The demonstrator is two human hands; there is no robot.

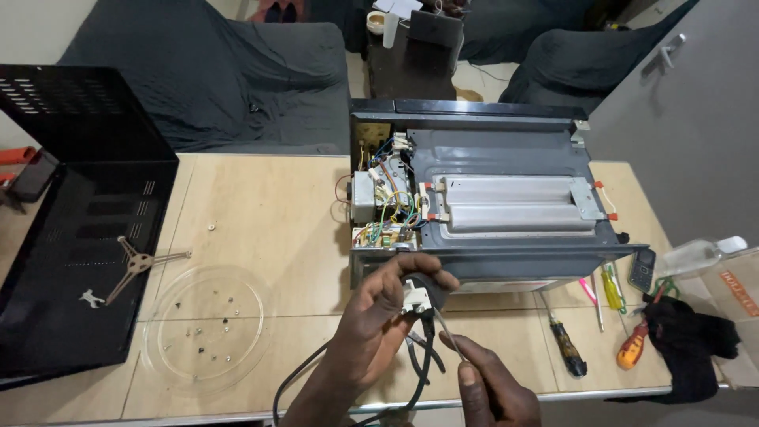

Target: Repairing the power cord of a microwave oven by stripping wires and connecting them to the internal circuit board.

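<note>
Right hand point(494, 391) pinches a thin probe point(449, 335) against the white plug point(417, 299) gripped by left hand point(387, 312), just before the opened microwave point(482, 198); steady probing seems underway.

Left hand point(378, 312) grips a white plastic plug piece point(416, 299) and black rubbery cable point(423, 360), matt. Right hand point(490, 387) pinches a thin shiny metal rod point(449, 336). Just beyond the grip: opened oven point(506, 198), dull grey sheet metal. Underneath: table point(269, 213), pale smooth wood-look laminate. Left of the grip: clear glossy glass plate point(207, 328). Far left: black painted metal cover point(75, 213).
</note>
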